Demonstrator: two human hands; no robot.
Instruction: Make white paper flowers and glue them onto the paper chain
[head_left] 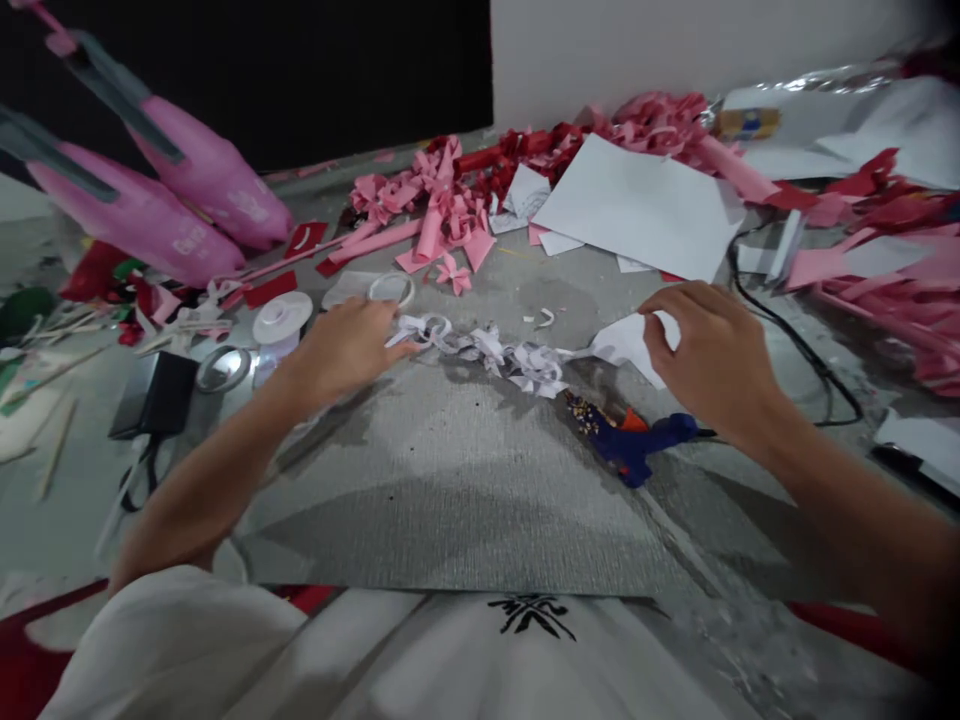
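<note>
A strand of curled white paper strips (487, 350) lies across the grey work surface in front of me. My left hand (349, 345) has its fingers closed at the strand's left end. On the other side, my right hand (716, 355) pinches the edge of a white paper piece (622, 342), which adjoins the strand's right end. Below that piece lies a blue glue gun (637, 445) with an orange trigger, its nozzle pointing toward the strand. A white ring (391, 290) rests just beyond my left fingertips.
Pink and red paper flowers (442, 190) and scraps line the back, beside white sheets (637, 205). Two pink bottles (217, 185) loom at the left. A black box (157, 395), a tape roll (223, 369) and a white spool (282, 318) sit nearby. A black cord (802, 345) curves at right.
</note>
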